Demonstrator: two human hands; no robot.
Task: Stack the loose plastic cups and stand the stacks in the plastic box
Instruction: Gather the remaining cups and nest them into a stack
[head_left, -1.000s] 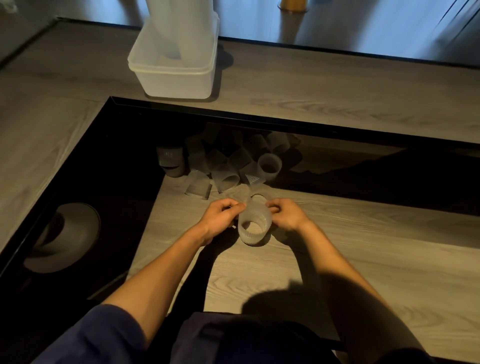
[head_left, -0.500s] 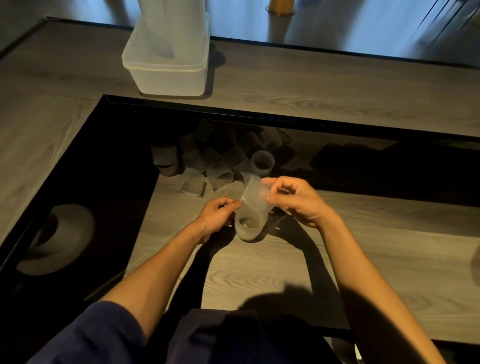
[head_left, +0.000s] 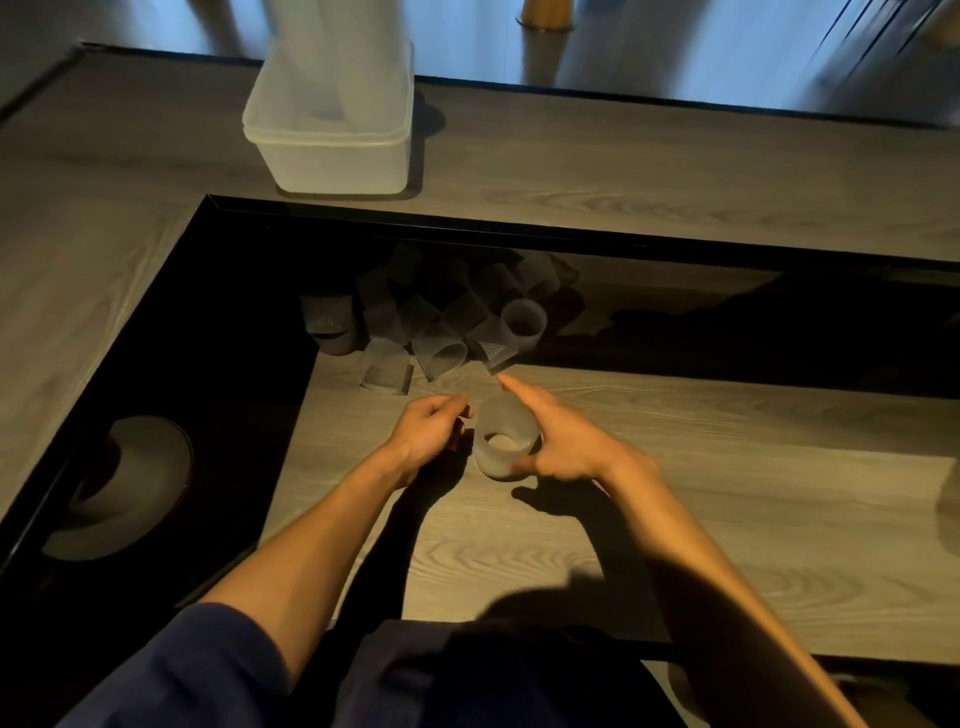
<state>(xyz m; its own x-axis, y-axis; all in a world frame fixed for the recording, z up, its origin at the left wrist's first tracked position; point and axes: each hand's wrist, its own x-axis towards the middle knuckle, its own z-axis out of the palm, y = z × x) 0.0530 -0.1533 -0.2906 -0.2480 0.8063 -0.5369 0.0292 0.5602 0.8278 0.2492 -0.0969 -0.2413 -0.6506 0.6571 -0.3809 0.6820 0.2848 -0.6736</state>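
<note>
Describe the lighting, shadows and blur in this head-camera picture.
Head view: dim, warm light; hard shadows fall across the table; the loose cups lie in shade, edges hard to separate; the right hand is smeared by motion at its outstretched finger; the left hand, gripping the ribbed cup, is sharper; the plastic box is soft.

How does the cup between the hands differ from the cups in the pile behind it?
The near cup sits alone, its open end facing up toward the camera; the cups in the pile are heaped against each other, tipped many ways. The near cup is in the light; the pile is mostly in shadow. Both are ribbed, cloudy plastic.
</note>
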